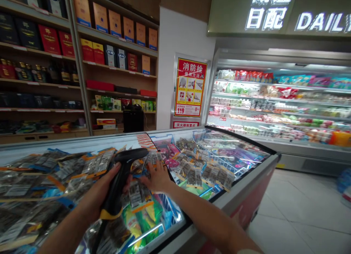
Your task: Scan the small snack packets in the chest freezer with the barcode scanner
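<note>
My left hand (97, 193) is closed around the grip of a black and yellow handheld barcode scanner (118, 182), its head pointing right and its cable hanging down. My right hand (159, 179) reaches in from the right with its fingers spread over small clear snack packets (137, 193). Its fingertips rest on or just above a packet (154, 157); the exact contact is hard to tell. Many similar packets with dark contents and orange or blue edges (95, 162) lie heaped on the glass-topped chest freezer (263, 166).
More packets (211, 171) lie on the right part of the glass lid. Green and yellow bags (141, 219) show through the glass. Shelves of boxed goods (117, 63) stand at the back left, a lit refrigerated display (274, 104) at the right. Tiled floor (296, 206) lies right of the freezer.
</note>
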### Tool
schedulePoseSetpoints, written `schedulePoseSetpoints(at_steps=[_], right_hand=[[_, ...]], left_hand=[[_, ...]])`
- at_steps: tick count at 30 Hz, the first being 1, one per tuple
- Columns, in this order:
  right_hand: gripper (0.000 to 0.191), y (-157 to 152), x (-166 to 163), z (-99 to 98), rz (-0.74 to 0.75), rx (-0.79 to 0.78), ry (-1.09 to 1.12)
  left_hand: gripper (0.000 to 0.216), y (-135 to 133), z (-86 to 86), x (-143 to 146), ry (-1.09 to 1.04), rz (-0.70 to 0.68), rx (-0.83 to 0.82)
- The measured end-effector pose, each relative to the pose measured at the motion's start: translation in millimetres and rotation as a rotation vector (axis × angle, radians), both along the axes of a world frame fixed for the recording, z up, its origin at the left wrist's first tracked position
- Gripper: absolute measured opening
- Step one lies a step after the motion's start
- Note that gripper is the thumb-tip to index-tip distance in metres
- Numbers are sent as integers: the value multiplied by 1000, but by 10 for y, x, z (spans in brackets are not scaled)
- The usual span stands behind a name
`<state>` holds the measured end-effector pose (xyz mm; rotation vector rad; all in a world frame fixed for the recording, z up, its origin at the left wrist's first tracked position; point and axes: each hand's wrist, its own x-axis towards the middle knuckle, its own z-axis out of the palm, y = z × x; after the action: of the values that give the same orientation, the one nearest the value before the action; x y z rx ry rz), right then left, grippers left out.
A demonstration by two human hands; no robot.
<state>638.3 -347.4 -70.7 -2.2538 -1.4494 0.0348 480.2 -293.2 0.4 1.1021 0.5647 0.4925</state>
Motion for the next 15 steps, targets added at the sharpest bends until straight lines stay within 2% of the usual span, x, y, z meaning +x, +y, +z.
schedulePoseSetpoints(at_steps=[5, 9, 12, 13, 15], right_hand=[[71, 409, -254, 66, -27, -46, -24], [79, 622, -432, 144, 10, -142, -43], [57, 533, -333, 236, -6, -61, -27], [46, 430, -236, 272, -23, -16, -27], [38, 125, 37, 337, -120, 57, -79]], left_hand=[[26, -9, 10, 0, -80, -14, -14], [27, 30, -6, -4, -116, -26, -33], [27, 68, -16, -7, -141, -35, -50], [28, 76, -20, -6, -146, -41, -53], [29, 86, -27, 2, -145, -52, -57]])
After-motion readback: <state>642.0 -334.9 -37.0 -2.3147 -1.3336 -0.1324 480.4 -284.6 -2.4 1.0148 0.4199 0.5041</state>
